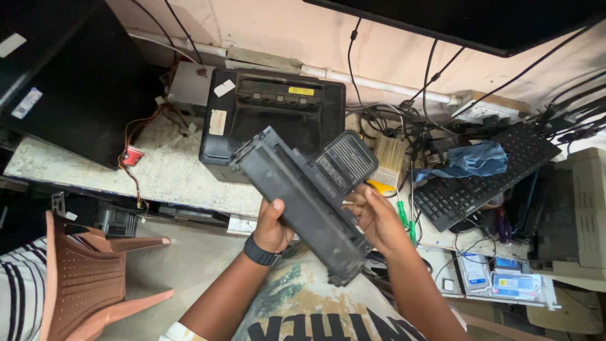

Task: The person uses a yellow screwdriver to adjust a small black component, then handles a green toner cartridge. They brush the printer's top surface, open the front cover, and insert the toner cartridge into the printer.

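Black plastic fills the middle of the head view: a long toner cartridge (303,202) held slantwise above the person's lap, in front of the stone workbench (164,173). The left hand (273,228), with a dark watch at the wrist, grips the cartridge from below, thumb up against its side. The right hand (374,218) is closed on the other side of the cartridge, fingers curled round its edge. A black printer (243,120) sits on the bench just behind the cartridge. To the right lie a paintbrush (388,163), a black keyboard (492,173) and a blue cloth (470,159). A brown plastic chair (82,278) stands at lower left.
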